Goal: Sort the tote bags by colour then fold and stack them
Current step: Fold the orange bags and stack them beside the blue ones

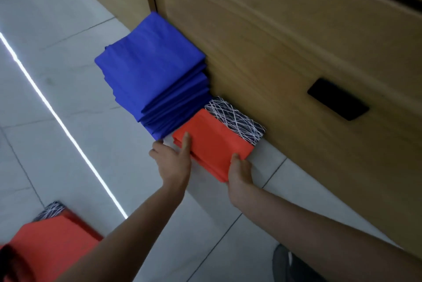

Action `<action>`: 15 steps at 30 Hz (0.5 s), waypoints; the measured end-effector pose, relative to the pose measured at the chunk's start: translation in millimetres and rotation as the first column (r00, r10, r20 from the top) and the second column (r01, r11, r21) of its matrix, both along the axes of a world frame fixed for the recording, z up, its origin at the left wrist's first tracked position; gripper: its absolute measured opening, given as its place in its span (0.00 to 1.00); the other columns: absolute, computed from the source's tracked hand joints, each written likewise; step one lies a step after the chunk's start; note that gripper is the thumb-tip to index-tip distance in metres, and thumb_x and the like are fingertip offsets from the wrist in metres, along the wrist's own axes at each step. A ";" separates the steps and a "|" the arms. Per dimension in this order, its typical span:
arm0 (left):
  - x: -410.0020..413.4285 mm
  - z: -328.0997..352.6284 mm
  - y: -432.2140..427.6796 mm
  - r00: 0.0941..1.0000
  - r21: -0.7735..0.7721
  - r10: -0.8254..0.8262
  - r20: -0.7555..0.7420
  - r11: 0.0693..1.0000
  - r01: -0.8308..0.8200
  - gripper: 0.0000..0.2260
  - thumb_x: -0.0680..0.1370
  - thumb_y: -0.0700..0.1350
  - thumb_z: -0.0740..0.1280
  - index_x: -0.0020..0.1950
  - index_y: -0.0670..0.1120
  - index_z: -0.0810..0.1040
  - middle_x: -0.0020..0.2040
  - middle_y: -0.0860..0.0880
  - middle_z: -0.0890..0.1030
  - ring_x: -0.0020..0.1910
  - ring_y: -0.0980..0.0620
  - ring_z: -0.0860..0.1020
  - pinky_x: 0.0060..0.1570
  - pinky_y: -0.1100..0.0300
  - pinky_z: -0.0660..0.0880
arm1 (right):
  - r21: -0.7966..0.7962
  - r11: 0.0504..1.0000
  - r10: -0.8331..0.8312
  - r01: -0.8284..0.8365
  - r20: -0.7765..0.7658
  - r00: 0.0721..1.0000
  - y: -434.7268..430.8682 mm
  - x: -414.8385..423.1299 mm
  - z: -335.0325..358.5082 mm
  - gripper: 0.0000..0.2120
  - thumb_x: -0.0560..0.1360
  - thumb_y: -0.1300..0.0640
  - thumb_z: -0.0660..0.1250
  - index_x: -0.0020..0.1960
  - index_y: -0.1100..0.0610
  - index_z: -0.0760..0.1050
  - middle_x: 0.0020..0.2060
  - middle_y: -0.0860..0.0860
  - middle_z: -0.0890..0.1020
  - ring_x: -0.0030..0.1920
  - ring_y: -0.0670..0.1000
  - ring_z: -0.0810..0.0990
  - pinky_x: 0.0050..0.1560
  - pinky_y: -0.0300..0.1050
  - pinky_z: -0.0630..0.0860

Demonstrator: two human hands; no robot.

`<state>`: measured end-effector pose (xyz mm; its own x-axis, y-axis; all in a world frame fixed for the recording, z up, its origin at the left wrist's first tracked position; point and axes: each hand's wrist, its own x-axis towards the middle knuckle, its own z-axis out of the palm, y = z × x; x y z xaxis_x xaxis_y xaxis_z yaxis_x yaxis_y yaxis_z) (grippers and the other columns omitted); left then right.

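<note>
Grey floor tiles (68, 81) lie all around me, and a bright white line of light (57, 122) runs across them on my left.

Closest to me, down in the left corner, sits another orange pile (52, 243) of bags. A bit of a black bag with white scribbles (51, 209) peeks out behind it.

Both my bare arms reach forward from there.

My left hand (173, 160) is at the left edge of the orange stack (212, 142). The thumb lies flat on top of the stack. The other fingers are curled down beside the edge, so this hand grips the stack.

My right hand (239, 172) cups the near corner of the same stack. Its thumb presses on the stack's side. The rest of its fingers are hidden, so I cannot tell how they lie.

These orange bags are folded flat. They rest partly on a scribbly black bag (237, 119), which is also folded and sticks out on the far side.

Just beside them on the left, touching, stands the blue stack (153, 71). It is much taller and its layers lean a little.

Behind both stacks is a wooden cupboard (274, 42). The blue stack and the scribbly black bag sit right up against it. It has a black handle hole (338, 99) on its front.
</note>
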<state>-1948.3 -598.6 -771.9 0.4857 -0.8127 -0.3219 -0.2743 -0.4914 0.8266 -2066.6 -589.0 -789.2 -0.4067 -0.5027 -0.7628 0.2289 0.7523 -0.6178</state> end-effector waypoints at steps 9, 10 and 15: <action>-9.1 -11.3 9.4 0.896 0.012 -0.411 -0.167 0.908 0.419 0.29 0.77 0.45 0.65 0.75 0.42 0.56 0.68 0.41 0.70 0.65 0.41 0.71 0.65 0.46 0.68 | 0.011 0.981 0.194 -0.196 0.095 0.976 4.9 0.6 22.8 0.22 0.78 0.43 0.58 0.65 0.57 0.71 0.58 0.57 0.79 0.54 0.56 0.78 0.45 0.48 0.73; -4.2 -8.2 7.9 0.874 0.031 -0.446 -0.192 0.887 0.460 0.29 0.78 0.45 0.64 0.75 0.43 0.55 0.69 0.41 0.70 0.66 0.41 0.70 0.66 0.46 0.67 | 0.002 0.981 0.192 -0.193 0.117 0.974 7.6 -1.0 26.0 0.22 0.79 0.43 0.58 0.65 0.57 0.70 0.58 0.57 0.79 0.54 0.55 0.78 0.46 0.49 0.72; 11.4 7.8 0.5 0.824 0.055 -0.531 -0.199 0.833 0.550 0.25 0.81 0.44 0.60 0.76 0.42 0.56 0.71 0.45 0.68 0.68 0.45 0.68 0.67 0.56 0.64 | -0.066 0.933 0.340 -0.355 -0.169 0.925 7.4 9.5 18.7 0.24 0.80 0.44 0.55 0.62 0.64 0.73 0.51 0.57 0.79 0.46 0.54 0.78 0.41 0.43 0.72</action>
<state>-1936.8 -598.1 -764.1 -0.0912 -0.8852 -0.4563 -0.3830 -0.3918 0.8366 -2057.1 -581.6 -770.5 -0.3011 -0.6994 -0.6482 -0.1386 0.7046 -0.6959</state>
